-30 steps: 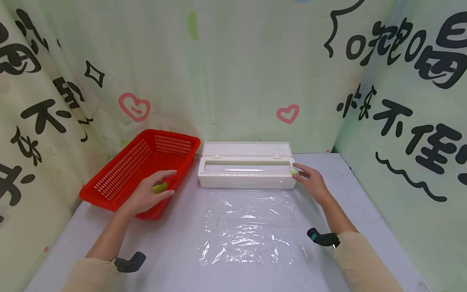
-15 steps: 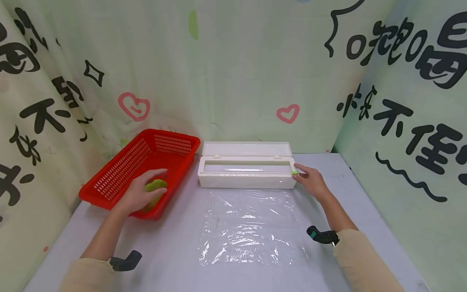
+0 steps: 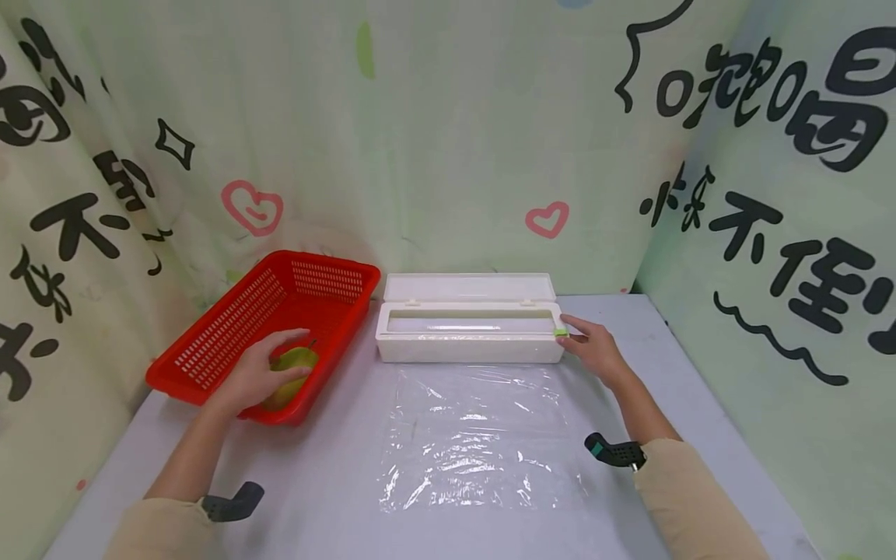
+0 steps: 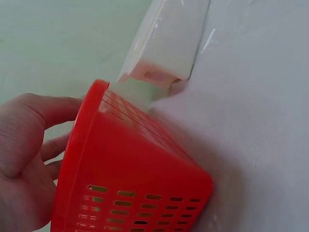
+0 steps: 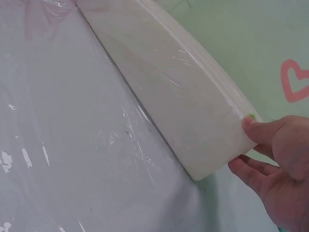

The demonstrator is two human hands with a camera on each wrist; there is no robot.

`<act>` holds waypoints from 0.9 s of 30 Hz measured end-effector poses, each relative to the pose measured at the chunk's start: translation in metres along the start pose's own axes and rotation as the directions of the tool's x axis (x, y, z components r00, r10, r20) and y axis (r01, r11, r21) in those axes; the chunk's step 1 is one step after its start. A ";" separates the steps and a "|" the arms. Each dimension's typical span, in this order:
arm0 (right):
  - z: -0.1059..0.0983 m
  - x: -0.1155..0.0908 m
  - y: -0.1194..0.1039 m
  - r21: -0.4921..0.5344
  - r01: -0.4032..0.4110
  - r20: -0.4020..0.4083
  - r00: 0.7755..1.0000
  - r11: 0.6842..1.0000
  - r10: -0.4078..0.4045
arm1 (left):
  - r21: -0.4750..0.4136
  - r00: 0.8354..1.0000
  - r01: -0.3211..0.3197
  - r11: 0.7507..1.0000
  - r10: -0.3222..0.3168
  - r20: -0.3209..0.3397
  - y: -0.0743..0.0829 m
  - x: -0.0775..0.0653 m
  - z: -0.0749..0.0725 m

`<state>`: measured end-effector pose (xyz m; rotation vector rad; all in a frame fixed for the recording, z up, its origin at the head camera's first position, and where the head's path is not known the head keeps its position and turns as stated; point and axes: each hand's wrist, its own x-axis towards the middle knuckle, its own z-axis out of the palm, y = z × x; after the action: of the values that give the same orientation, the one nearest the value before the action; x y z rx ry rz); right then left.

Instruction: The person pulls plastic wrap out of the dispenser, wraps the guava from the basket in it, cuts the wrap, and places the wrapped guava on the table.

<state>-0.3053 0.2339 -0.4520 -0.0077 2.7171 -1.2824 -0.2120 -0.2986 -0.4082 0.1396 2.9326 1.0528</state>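
Note:
My left hand (image 3: 255, 373) reaches over the near end of the red basket (image 3: 217, 327), thumb and fingers spread loosely around a green-yellow pear (image 3: 294, 360). The pear lies against the near wall inside the basket, partly covered by the hand. In the left wrist view, the left hand (image 4: 29, 154) curves over the rim, its fingertips hidden behind it. My right hand (image 3: 598, 354) grips the right end of a white cling film dispenser (image 3: 462, 348), whose lid stands open. In the right wrist view, the thumb presses beside its green cutter slider (image 5: 252, 116).
A sheet of clear cling film (image 3: 483, 443) lies flat on the white table (image 3: 336, 505) in front of the dispenser. A printed curtain (image 3: 448, 140) hangs behind and along both sides.
My left hand has moved left and lower over the basket, and more of the pear now shows. The right hand stays at the dispenser's end. The head view has shifted slightly.

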 end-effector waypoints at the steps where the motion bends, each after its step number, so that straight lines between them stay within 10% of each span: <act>1: 0.000 0.000 0.000 0.003 0.000 0.002 1.000 1.000 0.000 | 0.005 1.000 0.005 1.000 -0.005 0.007 -0.001 0.000 0.000; 27: 0.001 -0.001 0.000 0.018 0.008 -0.007 1.000 1.000 -0.008 | 0.070 0.984 0.132 0.989 -0.139 0.111 -0.010 0.009 -0.003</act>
<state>-0.3038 0.2331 -0.4528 -0.0119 2.7137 -1.3112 -0.2217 -0.3074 -0.4117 0.0015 2.8263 0.9031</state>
